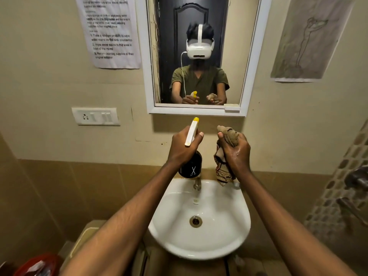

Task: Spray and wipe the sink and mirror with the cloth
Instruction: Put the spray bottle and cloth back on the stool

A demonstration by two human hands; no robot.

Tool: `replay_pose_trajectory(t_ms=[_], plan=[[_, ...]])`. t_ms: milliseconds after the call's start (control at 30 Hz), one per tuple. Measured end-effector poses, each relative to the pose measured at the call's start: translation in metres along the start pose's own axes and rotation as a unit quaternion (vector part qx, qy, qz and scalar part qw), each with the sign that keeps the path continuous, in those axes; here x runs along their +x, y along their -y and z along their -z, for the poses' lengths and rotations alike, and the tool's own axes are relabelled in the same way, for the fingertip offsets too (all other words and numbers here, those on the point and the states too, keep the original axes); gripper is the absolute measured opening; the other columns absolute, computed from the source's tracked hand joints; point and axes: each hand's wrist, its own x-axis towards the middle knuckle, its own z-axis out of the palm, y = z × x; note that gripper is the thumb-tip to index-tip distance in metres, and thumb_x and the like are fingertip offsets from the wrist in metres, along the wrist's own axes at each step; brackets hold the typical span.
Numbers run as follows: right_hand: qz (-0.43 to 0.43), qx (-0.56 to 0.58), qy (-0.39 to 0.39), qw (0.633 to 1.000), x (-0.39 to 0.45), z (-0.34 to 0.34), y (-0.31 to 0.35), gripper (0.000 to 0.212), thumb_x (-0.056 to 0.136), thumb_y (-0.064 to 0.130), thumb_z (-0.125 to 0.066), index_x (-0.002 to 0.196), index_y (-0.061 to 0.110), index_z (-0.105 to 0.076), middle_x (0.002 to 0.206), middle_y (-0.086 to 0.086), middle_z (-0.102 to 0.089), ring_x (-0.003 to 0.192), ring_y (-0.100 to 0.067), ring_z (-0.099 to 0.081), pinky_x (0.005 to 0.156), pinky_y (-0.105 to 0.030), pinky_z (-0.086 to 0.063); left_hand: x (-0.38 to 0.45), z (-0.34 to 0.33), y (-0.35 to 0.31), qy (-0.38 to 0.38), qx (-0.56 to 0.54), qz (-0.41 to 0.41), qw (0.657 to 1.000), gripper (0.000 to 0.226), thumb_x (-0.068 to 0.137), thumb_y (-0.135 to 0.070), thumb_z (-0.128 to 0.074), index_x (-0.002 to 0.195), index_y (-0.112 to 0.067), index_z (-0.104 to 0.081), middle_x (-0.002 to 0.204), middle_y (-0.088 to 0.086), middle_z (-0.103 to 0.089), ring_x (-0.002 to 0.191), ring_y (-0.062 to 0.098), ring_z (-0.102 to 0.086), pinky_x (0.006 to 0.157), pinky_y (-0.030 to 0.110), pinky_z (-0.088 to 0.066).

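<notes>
1. Both forearms reached forward from the bottom of the view, over a white sink (235, 232) whose bowl looked clean and dry around the drain (196, 221); I could not tell whether it had been sprayed or wiped.
2. At the lower left a red container (39, 264) sat beside a cardboard box (87, 234), well apart from the work.
3. Higher on the left wall hung a printed instruction sheet (111, 32), with a switch plate (95, 116) below it.
4. The left hand (182, 147) gripped a spray bottle (191, 166) around its neck, fingers curled tight, the yellow nozzle (196, 119) aimed up toward the mirror (199, 50).
5. A tap (197, 183) stood under the bottle, at the back of the sink.
6. The right hand (237, 152) clutched a brown cloth (224, 156) bunched in its fist, raised just beside the bottle, one end hanging over the sink's rim; the knuckles glistened wet.
7. No streaks or droplets showed on the mirror glass, so spraying it seemed about to start, with wiping yet to come.
8. A sketch on paper (310, 38) hung on the right wall.
</notes>
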Motion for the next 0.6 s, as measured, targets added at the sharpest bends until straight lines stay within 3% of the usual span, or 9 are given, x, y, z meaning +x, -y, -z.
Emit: replay_pose_trajectory(t_ms=[133,233,467,600], plan=[[0.001,-0.005,0.011,1.000,-0.011,-0.013,-0.002,0.016,0.083,0.035,-0.069,0.077,0.035,-0.055,0.090,-0.010,-0.062,0.081,-0.018,-0.061,0.076,-0.033,-0.051,-0.012,0.010,0.013,-0.013,0.010,0.014,1.000,0.015,0.089,-0.025,-0.061,0.088,-0.010,-0.063,0.071,0.004,-0.062,0.062,0.014,-0.054,0.060,0.021,-0.041],[-0.003,0.009,0.039,0.999,-0.024,-0.043,-0.001,0.017,0.083,0.038,-0.068,0.078,0.028,-0.055,0.087,-0.008,-0.060,0.079,-0.018,-0.061,0.073,-0.030,-0.050,-0.024,0.034,0.028,-0.025,0.023,0.029,0.999,0.014,0.088,-0.024,-0.060,0.085,-0.011,-0.062,0.069,-0.001,-0.060,0.060,0.010,-0.053,0.059,0.018,-0.040],[-0.015,0.060,0.112,0.992,-0.079,-0.153,0.017,0.015,0.085,0.037,-0.068,0.080,0.035,-0.053,0.094,-0.010,-0.063,0.086,-0.022,-0.062,0.079,-0.037,-0.052,-0.052,0.130,0.089,-0.069,0.072,0.076,0.992,0.038,0.086,-0.039,-0.057,0.096,-0.003,-0.066,0.086,0.015,-0.069,0.079,0.030,-0.064,0.071,0.047,-0.053],[-0.043,0.076,0.152,0.984,-0.114,-0.225,0.029,0.012,0.085,0.036,-0.067,0.082,0.031,-0.057,0.096,-0.007,-0.061,0.090,-0.019,-0.060,0.081,-0.027,-0.048,-0.069,0.196,0.131,-0.086,0.088,0.100,0.987,0.033,0.088,-0.037,-0.058,0.107,-0.012,-0.068,0.098,0.006,-0.070,0.090,0.022,-0.065,0.080,0.041,-0.053]])
